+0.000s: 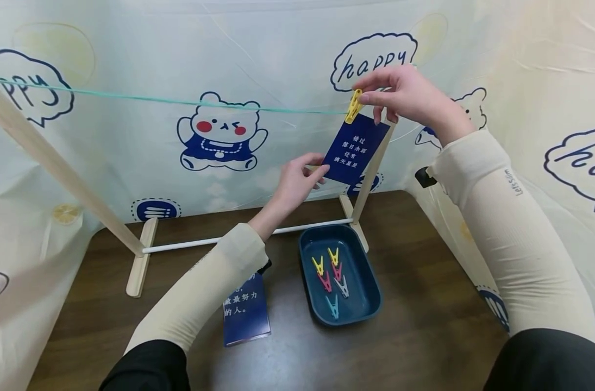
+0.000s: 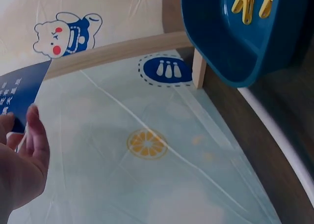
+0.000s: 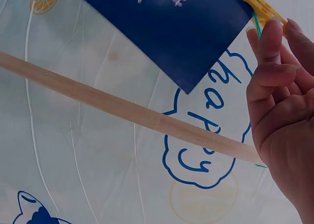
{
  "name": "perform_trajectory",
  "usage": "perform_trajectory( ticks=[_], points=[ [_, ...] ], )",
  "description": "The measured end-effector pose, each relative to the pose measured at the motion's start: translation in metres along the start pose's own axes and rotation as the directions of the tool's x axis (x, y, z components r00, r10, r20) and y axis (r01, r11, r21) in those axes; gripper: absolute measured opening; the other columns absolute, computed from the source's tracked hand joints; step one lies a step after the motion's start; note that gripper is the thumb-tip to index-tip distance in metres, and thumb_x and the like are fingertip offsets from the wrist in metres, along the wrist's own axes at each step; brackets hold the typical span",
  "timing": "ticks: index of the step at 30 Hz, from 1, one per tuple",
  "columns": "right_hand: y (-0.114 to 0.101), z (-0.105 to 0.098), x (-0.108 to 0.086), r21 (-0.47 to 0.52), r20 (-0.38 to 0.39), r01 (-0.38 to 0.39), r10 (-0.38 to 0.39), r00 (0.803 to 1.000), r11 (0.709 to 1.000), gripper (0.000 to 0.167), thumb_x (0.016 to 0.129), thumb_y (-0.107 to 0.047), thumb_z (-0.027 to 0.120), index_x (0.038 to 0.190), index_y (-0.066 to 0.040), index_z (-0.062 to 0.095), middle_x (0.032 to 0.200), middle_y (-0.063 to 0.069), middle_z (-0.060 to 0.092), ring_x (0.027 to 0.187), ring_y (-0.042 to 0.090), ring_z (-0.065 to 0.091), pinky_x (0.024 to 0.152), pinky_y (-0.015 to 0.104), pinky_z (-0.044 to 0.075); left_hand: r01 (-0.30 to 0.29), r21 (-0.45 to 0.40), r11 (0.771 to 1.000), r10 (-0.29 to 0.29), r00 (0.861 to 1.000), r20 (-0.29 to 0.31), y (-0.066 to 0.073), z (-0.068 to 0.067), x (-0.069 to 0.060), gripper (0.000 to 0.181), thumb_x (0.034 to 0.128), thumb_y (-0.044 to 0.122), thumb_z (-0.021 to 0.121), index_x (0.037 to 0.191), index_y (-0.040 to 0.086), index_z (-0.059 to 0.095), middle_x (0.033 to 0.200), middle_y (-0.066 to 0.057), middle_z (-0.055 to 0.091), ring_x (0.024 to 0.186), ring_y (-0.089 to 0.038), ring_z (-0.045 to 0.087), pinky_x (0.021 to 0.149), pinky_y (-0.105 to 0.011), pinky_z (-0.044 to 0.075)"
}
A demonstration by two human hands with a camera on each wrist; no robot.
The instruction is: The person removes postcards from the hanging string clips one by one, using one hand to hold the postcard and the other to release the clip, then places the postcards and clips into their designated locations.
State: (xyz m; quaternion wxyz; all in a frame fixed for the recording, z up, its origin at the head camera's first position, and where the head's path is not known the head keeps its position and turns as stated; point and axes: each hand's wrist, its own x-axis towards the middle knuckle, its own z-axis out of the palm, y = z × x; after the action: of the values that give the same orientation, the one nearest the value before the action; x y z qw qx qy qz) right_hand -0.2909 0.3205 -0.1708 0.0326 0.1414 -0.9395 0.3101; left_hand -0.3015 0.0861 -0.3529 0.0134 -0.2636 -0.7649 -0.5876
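Note:
My right hand (image 1: 405,98) pinches a yellow clothespin (image 1: 353,107) between thumb and fingers. That clothespin sits over the green string (image 1: 180,101) at the top left corner of a dark blue card (image 1: 353,146) with white writing. Tilted, the card hangs near the right post. Its lower left corner is between the thumb and fingers of my left hand (image 1: 297,182). In the right wrist view the clothespin (image 3: 265,7) overlaps the card's corner and the string. The left wrist view shows only part of the left hand (image 2: 24,155) and of the card.
A wooden frame with a left post (image 1: 72,174), a right post (image 1: 373,171) and a white bar (image 1: 185,245) stands on the brown table (image 1: 424,304). A blue tray (image 1: 375,298) holds several clothespins. Blue cards (image 1: 248,320) lie partly under my left forearm. A printed sheet (image 1: 287,54) hangs behind.

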Motion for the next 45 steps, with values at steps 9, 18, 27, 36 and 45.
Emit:
perform_trajectory(
  ticks=[9, 18, 27, 36, 45],
  points=[
    [-0.001, 0.004, -0.001, 0.067, -0.031, 0.015, -0.013, 0.999, 0.998, 0.038, 0.104, -0.033, 0.065, 0.136, -0.013, 0.066, 0.122, 0.005, 0.066, 0.071, 0.021, 0.064, 0.055, 0.022, 0.050, -0.074, -0.022, 0.997, 0.073, 0.996, -0.058, 0.001, 0.003, -0.003, 0.017, 0.1037, 0.013, 0.066, 0.116, 0.004, 0.073, 0.099, -0.011, 0.073, 0.071, -0.018, 0.069, 0.062, -0.030, 0.059],
    [0.006, 0.012, -0.002, 0.258, -0.123, 0.104, -0.075, 0.990, 0.961, 0.023, 0.101, -0.018, 0.070, 0.121, -0.007, 0.071, 0.101, 0.005, 0.074, 0.077, 0.019, 0.066, 0.069, 0.020, 0.056, -0.070, -0.009, 0.998, 0.069, 0.994, -0.090, 0.002, -0.002, -0.005, 0.016, 0.1031, 0.015, 0.067, 0.112, 0.006, 0.077, 0.097, -0.009, 0.074, 0.071, -0.019, 0.069, 0.057, -0.024, 0.049],
    [0.001, 0.021, -0.003, 0.316, -0.158, 0.160, -0.114, 0.981, 0.935, 0.020, 0.102, -0.009, 0.065, 0.119, 0.001, 0.069, 0.101, 0.006, 0.074, 0.082, 0.018, 0.072, 0.080, 0.020, 0.059, -0.049, -0.009, 0.999, 0.048, 0.995, -0.092, -0.004, -0.006, -0.007, 0.018, 0.1025, 0.019, 0.069, 0.113, 0.007, 0.078, 0.097, -0.007, 0.074, 0.071, -0.022, 0.068, 0.059, -0.025, 0.045],
    [-0.002, 0.021, -0.003, 0.386, -0.228, 0.194, -0.110, 0.967, 0.902, 0.017, 0.099, -0.005, 0.068, 0.115, 0.001, 0.069, 0.103, 0.006, 0.075, 0.082, 0.018, 0.073, 0.079, 0.021, 0.059, -0.041, 0.001, 0.999, 0.041, 0.995, -0.091, -0.002, -0.009, -0.010, 0.018, 0.1024, 0.020, 0.069, 0.112, 0.008, 0.078, 0.097, -0.007, 0.074, 0.069, -0.021, 0.068, 0.063, -0.026, 0.049],
    [-0.005, 0.022, -0.006, 0.457, -0.295, 0.307, -0.184, 0.938, 0.835, 0.011, 0.098, 0.001, 0.068, 0.109, 0.002, 0.069, 0.101, 0.011, 0.075, 0.078, 0.020, 0.073, 0.076, 0.023, 0.060, -0.021, 0.015, 1.000, 0.023, 0.996, -0.088, -0.009, -0.016, -0.015, 0.018, 0.1027, 0.020, 0.069, 0.113, 0.007, 0.077, 0.099, -0.008, 0.074, 0.070, -0.023, 0.067, 0.063, -0.026, 0.051]
  ],
)
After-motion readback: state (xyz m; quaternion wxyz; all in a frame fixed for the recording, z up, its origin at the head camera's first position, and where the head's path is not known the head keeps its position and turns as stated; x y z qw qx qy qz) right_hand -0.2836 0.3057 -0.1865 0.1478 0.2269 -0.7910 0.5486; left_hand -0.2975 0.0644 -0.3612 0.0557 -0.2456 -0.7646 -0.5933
